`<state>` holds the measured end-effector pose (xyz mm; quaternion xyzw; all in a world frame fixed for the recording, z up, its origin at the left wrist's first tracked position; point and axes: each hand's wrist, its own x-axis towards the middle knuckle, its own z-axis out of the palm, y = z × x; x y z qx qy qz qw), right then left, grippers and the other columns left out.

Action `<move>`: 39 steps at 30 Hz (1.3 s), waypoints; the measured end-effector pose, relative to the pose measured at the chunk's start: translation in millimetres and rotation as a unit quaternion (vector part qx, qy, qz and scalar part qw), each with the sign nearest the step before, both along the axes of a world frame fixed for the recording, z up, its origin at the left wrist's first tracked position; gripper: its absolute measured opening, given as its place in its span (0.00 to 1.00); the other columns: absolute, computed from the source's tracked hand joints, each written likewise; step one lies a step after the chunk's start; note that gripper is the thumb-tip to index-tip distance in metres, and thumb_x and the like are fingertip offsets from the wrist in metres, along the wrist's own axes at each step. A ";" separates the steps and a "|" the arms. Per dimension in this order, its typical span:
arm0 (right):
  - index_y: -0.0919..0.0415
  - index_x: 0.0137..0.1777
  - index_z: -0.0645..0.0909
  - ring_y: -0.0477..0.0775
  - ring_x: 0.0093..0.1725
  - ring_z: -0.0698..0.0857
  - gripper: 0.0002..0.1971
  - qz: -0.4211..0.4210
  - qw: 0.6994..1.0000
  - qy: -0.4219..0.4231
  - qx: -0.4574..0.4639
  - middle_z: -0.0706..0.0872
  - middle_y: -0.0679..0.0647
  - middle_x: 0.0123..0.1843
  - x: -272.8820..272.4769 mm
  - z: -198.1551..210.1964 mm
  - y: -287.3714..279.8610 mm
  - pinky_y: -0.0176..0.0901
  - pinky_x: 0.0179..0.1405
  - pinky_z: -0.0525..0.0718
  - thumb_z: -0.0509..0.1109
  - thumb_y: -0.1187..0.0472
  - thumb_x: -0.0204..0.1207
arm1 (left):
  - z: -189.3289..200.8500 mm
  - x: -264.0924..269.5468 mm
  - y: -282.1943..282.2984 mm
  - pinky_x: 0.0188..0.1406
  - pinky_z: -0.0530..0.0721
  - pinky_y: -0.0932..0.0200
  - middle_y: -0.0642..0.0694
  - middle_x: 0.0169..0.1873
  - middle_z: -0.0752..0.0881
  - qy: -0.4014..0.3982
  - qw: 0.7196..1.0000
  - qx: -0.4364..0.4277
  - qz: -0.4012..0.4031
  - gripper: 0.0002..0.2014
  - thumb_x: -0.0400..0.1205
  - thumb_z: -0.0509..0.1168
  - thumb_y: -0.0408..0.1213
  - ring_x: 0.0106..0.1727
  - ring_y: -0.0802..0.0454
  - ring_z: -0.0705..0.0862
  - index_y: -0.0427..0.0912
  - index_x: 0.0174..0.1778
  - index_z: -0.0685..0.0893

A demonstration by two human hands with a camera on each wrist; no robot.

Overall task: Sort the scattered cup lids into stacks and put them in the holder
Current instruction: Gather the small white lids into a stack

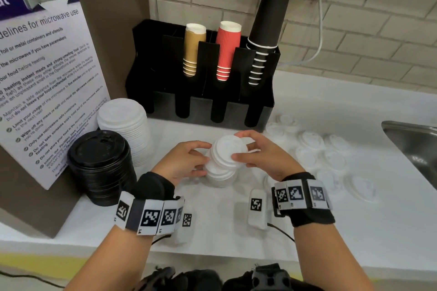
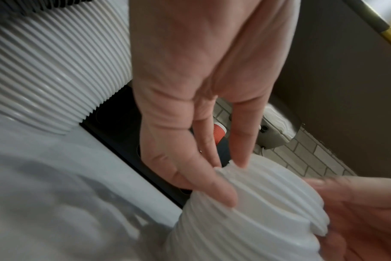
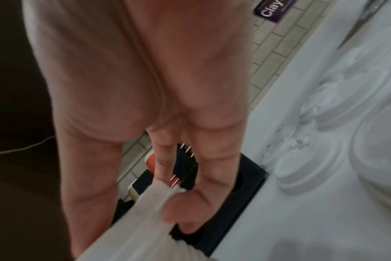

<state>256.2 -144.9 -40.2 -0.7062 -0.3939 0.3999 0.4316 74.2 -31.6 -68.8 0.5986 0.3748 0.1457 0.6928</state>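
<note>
Between both hands stands a short stack of small white plastic cup lids (image 1: 223, 160) on the white surface (image 1: 307, 231). The left hand (image 1: 186, 160) curls its fingers around the stack's side; the right hand (image 1: 257, 156) pinches the top lids at the rim. I judge these lids are light, thin and a bit slippery, so the stack can lean or slide. Better to hold it low, from two opposite sides. The black plastic holder (image 1: 205, 104) is just beyond the hands, and loose white lids (image 1: 331, 156) lie to the right.
</note>
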 end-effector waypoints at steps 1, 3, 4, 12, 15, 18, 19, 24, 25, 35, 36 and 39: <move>0.44 0.61 0.80 0.50 0.53 0.83 0.21 -0.006 1.000 -0.017 0.000 0.83 0.57 0.56 -1.7 -2.1 -0.3 0.35 0.43 0.82 0.78 0.61 0.71 | -1.6 1.1 -0.1 0.53 0.89 0.51 0.40 0.42 0.79 0.003 1.000 0.006 0.004 0.18 0.82 0.66 0.22 0.47 0.45 0.83 0.41 0.67 0.82; 0.43 0.64 0.79 0.51 0.55 0.83 0.19 -0.014 0.999 -0.039 -0.002 0.83 0.57 0.58 -4.6 -4.9 0.0 0.36 0.44 0.84 0.76 0.59 0.74 | -3.2 3.8 -0.7 0.53 0.89 0.52 0.40 0.43 0.78 0.012 1.000 0.023 0.011 0.19 0.82 0.65 0.20 0.46 0.45 0.84 0.41 0.66 0.83; 0.45 0.66 0.77 0.52 0.57 0.83 0.20 -0.013 0.999 -0.052 -0.005 0.82 0.57 0.60 -5.7 -5.6 0.4 0.37 0.45 0.85 0.74 0.59 0.76 | -3.1 5.1 -1.2 0.49 0.90 0.54 0.41 0.44 0.78 0.018 0.999 0.033 0.011 0.18 0.82 0.65 0.21 0.45 0.46 0.85 0.43 0.64 0.84; 0.44 0.76 0.69 0.49 0.69 0.72 0.40 0.074 0.971 -0.229 -0.013 0.73 0.48 0.71 -11.0 -9.0 4.9 0.38 0.66 0.71 0.82 0.50 0.65 | 0.1 11.6 -3.5 0.42 0.91 0.58 0.42 0.43 0.86 0.033 0.999 0.040 0.004 0.15 0.81 0.68 0.25 0.43 0.47 0.89 0.52 0.54 0.84; 0.47 0.74 0.72 0.49 0.68 0.74 0.39 0.047 0.972 -0.232 0.000 0.75 0.49 0.69 -9.8 -12.8 7.4 0.40 0.66 0.73 0.84 0.52 0.62 | 1.8 12.4 -2.1 0.52 0.90 0.51 0.39 0.45 0.86 0.027 0.999 0.025 0.003 0.15 0.82 0.68 0.25 0.50 0.42 0.89 0.50 0.56 0.84; 0.47 0.71 0.74 0.50 0.67 0.76 0.37 0.033 0.975 -0.219 0.011 0.77 0.49 0.67 -6.1 -15.1 7.4 0.43 0.66 0.75 0.84 0.54 0.62 | 3.3 11.9 0.1 0.53 0.90 0.51 0.37 0.46 0.86 0.013 1.000 0.001 0.003 0.15 0.82 0.67 0.24 0.51 0.42 0.89 0.47 0.60 0.84; 0.46 0.70 0.74 0.50 0.67 0.76 0.36 0.039 0.974 -0.223 0.014 0.78 0.49 0.67 -5.4 -15.7 6.9 0.42 0.65 0.75 0.84 0.54 0.61 | 3.4 12.0 1.0 0.51 0.90 0.53 0.37 0.46 0.85 0.009 1.000 -0.005 0.004 0.15 0.82 0.66 0.24 0.50 0.43 0.89 0.46 0.60 0.84; 0.45 0.70 0.73 0.49 0.66 0.75 0.37 0.058 0.969 -0.238 0.032 0.77 0.48 0.67 -3.7 -16.1 5.9 0.41 0.64 0.75 0.84 0.56 0.61 | 2.5 13.9 3.3 0.46 0.91 0.58 0.36 0.43 0.84 -0.006 1.000 -0.022 0.004 0.16 0.83 0.64 0.22 0.47 0.44 0.88 0.42 0.63 0.83; 0.45 0.70 0.73 0.49 0.66 0.75 0.37 0.060 0.968 -0.242 0.033 0.77 0.48 0.67 -3.4 -16.0 5.8 0.40 0.63 0.74 0.84 0.57 0.61 | 2.1 14.4 3.8 0.46 0.91 0.58 0.37 0.43 0.84 -0.007 1.000 -0.023 0.004 0.16 0.83 0.64 0.22 0.46 0.45 0.88 0.42 0.64 0.83; 0.44 0.70 0.73 0.49 0.65 0.75 0.38 0.075 0.966 -0.246 0.037 0.75 0.48 0.66 -0.7 -15.7 6.2 0.37 0.61 0.72 0.83 0.60 0.60 | 4.6 16.8 6.3 0.43 0.90 0.59 0.38 0.45 0.88 -0.012 0.999 -0.033 -0.017 0.18 0.82 0.66 0.23 0.42 0.48 0.89 0.48 0.64 0.84; 0.44 0.70 0.73 0.49 0.66 0.75 0.37 0.070 0.969 -0.235 0.043 0.76 0.48 0.67 0.8 -14.9 5.8 0.35 0.61 0.72 0.83 0.60 0.61 | 5.3 16.9 6.4 0.44 0.90 0.59 0.36 0.48 0.88 -0.012 0.999 -0.035 -0.021 0.18 0.82 0.67 0.24 0.45 0.47 0.88 0.48 0.64 0.84; 0.46 0.69 0.75 0.45 0.63 0.78 0.32 0.045 0.982 -0.174 0.063 0.78 0.44 0.63 5.6 -13.0 3.2 0.32 0.57 0.74 0.81 0.61 0.65 | 5.1 16.7 6.3 0.47 0.90 0.58 0.34 0.48 0.89 -0.015 0.999 -0.034 -0.026 0.18 0.81 0.68 0.24 0.49 0.45 0.89 0.47 0.64 0.84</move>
